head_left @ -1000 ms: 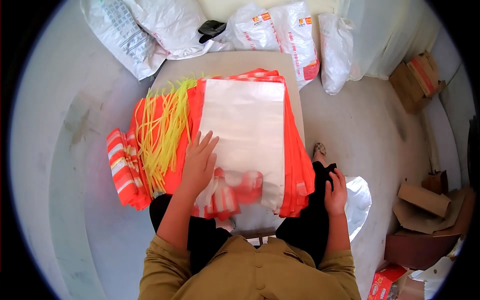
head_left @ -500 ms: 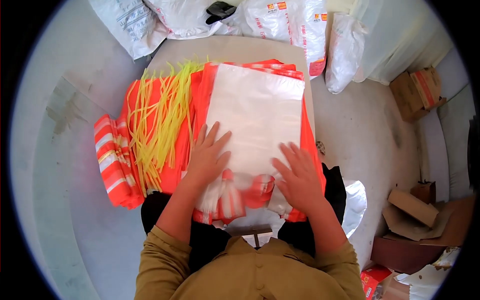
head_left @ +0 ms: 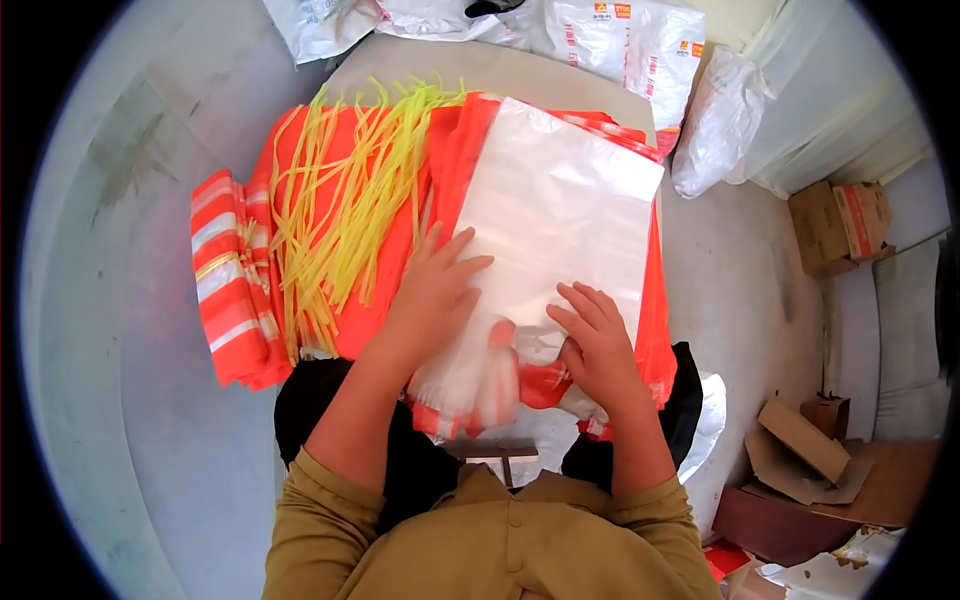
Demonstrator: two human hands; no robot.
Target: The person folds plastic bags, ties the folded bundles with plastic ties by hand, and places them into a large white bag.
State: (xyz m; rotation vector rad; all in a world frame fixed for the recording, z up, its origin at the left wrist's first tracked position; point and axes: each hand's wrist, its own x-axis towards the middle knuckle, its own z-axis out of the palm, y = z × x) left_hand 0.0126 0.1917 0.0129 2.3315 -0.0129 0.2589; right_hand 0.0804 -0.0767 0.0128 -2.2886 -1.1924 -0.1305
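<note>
A white plastic sheet (head_left: 560, 210), smooth and slightly shiny, lies on a stack of red plastic bags (head_left: 655, 330). Along its left edge rests my left hand (head_left: 435, 295), fingers spread and flat. My right hand (head_left: 597, 345) is over the lower right part of the sheet, its fingers stretched out and thumb bent inward; nothing shows in its grip. Between my hands, crumpled red-and-white striped plastic (head_left: 500, 385) hangs over the near edge, partly blurred. To the left of my left hand, yellow strips (head_left: 345, 210) lie loose across red plastic.
A folded red-and-white striped bundle (head_left: 230, 285) sits at the far left. White printed sacks (head_left: 620, 50) stand behind the table (head_left: 430, 65). Cardboard boxes (head_left: 840, 225) are on the floor at right, with opened cartons (head_left: 810, 455) nearer.
The view has shifted and turned a little. My right hand's fingers have drawn closer together, and the crumpled plastic near it has changed shape. My left hand remains on the sheet.
</note>
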